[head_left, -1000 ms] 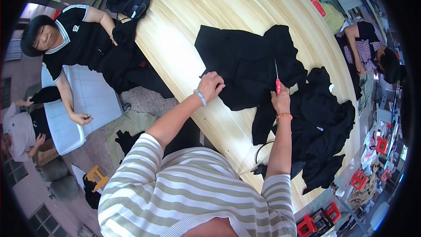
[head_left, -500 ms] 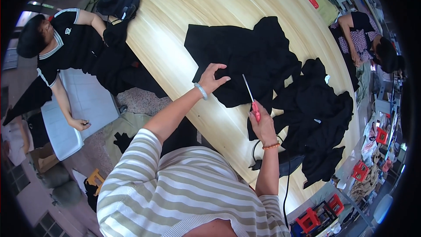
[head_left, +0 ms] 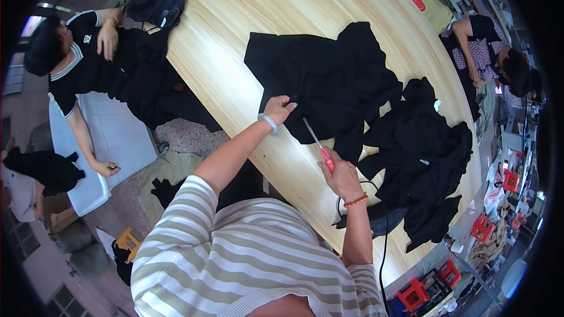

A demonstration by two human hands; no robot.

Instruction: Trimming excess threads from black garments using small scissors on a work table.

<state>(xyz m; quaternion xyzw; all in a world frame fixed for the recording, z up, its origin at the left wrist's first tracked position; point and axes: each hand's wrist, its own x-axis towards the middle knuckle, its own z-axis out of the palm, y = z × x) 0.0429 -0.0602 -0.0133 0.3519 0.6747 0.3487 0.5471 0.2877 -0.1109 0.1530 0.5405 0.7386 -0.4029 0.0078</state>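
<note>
– What about the cloth (head_left: pixel 329 70) on the desk (head_left: pixel 217 29)?
– Black throughout, spread mostly flat on the pale wood, left of the middle of a darker spread of fabric. Matte and soft-looking, with faint creases across the surface. Irregular in outline: fairly straight at the far left, rising to a blunt lobe at the far right, then wavy down the right side.

– Anything being held?
– Left hand (head_left: pixel 278 110) at the near-left part of the cloth, with fingers curled and thumb close by. Impossible to tell whether pinching fabric or just resting there. Right hand (head_left: pixel 342 177) wrapped around a red-handled tool (head_left: pixel 326 160), on the near side of the cloth.

– What sort of tool?
– Slim and straight, with a smooth pinkish-red grip and a thin grey metal blade. Slanted forward and leftward, with the tip over the near part of the cloth; hard to judge for contact.

– And at the wrists?
– Smooth pale bangle (head_left: pixel 269 123) on the left, round orange beads (head_left: pixel 356 201) on the right.

– Beside the cloth?
– To the right, a black heap (head_left: pixel 424 141), thicker, crumpled into soft ridges, dotted with two small whitish spots. By the right forearm, a thin black cord (head_left: pixel 385 258). Underneath, wood grain in long streaks, glossy toward the left.
</note>
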